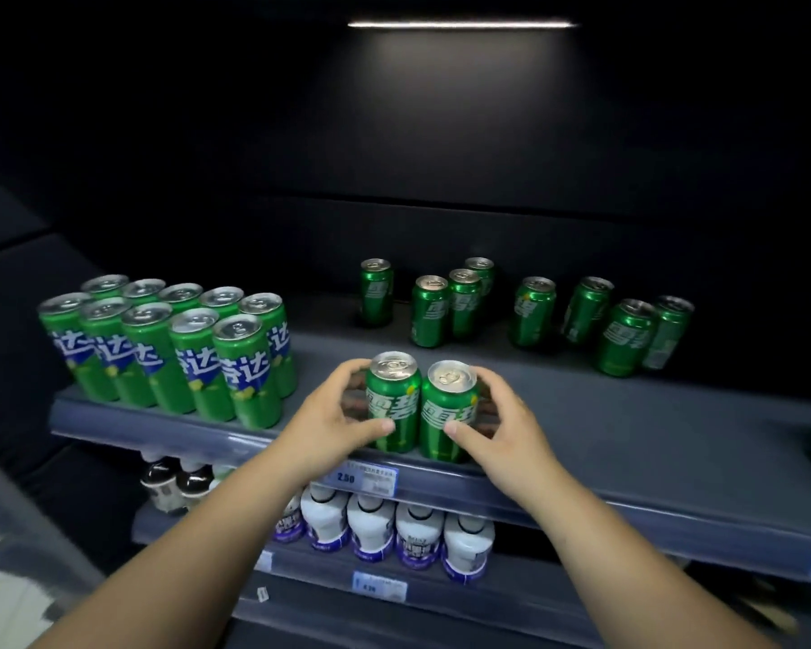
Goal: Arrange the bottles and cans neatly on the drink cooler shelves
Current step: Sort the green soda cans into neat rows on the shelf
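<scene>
The left hand (pixel 338 416) grips one short green aluminium can (pixel 393 405) and the right hand (pixel 499 428) grips a second green can (pixel 448 416) touching it between them, seemingly close to the grey shelf (pixel 581 414) edge by the wrists, so an uneven shove could topple either forward.

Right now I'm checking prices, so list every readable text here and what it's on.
"2.50": price tag on the upper shelf.
"达": tall green cans, left.
"雪碧", stylised: short green cans.
Too blurred to read: lower price tag, labels on the white bottles.
</scene>
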A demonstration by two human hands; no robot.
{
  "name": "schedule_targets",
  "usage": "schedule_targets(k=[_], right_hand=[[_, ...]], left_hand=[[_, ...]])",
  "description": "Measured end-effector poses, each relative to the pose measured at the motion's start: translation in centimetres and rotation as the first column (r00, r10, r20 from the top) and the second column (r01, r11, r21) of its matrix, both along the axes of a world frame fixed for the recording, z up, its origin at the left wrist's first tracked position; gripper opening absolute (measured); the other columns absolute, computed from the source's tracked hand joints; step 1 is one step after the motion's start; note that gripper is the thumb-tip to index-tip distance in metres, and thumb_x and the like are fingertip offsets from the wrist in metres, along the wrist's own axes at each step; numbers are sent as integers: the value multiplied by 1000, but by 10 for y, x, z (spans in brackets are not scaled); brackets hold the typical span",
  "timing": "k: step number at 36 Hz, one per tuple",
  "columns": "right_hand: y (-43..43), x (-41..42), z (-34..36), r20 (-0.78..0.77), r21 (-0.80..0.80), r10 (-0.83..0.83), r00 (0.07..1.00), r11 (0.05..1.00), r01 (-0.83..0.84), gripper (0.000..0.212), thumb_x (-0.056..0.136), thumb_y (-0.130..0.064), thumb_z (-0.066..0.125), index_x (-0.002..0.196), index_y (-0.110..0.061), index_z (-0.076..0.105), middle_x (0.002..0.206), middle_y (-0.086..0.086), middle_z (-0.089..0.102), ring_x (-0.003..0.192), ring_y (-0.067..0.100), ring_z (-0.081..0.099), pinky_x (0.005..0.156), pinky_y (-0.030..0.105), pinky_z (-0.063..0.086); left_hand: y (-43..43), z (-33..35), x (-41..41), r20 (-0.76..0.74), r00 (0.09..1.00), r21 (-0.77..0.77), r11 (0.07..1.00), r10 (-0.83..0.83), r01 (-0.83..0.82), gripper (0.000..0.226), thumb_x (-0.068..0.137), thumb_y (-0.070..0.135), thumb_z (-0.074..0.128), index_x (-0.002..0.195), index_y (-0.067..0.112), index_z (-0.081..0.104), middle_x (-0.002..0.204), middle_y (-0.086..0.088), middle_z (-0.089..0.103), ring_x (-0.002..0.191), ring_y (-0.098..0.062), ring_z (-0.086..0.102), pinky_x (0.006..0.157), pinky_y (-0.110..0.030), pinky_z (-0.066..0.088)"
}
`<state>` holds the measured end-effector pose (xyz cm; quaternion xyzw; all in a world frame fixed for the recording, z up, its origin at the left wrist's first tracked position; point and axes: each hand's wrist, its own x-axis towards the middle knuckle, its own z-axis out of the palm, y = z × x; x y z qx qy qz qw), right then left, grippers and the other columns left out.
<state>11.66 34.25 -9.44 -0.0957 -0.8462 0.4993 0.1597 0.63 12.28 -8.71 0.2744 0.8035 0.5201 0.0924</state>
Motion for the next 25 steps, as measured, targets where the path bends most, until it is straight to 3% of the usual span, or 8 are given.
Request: schedule_targets(k=[4,7,11,19,25], right_hand=[[-2,3,-12,64,-11,-51,997,999,51,77,72,-41,85,136,-47,42,134,-12,57,118,4,58,103,35,51],[-5,3,-18,92,83,-103,990,992,95,83,63,-54,82,136,-48,42,127,-17,61,112,2,60,99,34,52],[-9,1,-20,97,150,-143,985,980,128,86,58,-66,74,136,-44,44,124,-15,63,110,3,61,97,37,54],[-10,0,-21,113,169,-163,980,975,142,81,63,-61,74,136,-42,44,126,-15,63,113,6,61,98,41,52],[-14,3,-19,104,208,-154,983,969,130,85,64,-59,76,140,-42,42,130,-22,60,120,1,56,102,35,49]], left_hand=[[6,-4,-12,-7,997,-65,995,-76,76,88,62,28,94,133,37,42,122,15,63,106,-1,64,92,-33,55],[10,-12,-17,-57,993,-109,989,-104,97,85,58,36,94,125,45,42,116,24,64,106,10,60,95,-26,51],[10,-19,-21,-94,992,-133,988,-89,76,72,57,47,91,115,50,47,111,27,64,104,9,60,90,-26,51],[3,-23,-23,-96,990,-122,988,-106,94,68,60,46,89,118,44,53,110,26,66,101,8,61,90,-26,53],[2,-24,-23,-95,986,-100,987,-133,124,67,62,42,90,117,48,51,108,28,66,99,12,61,89,-22,52]])
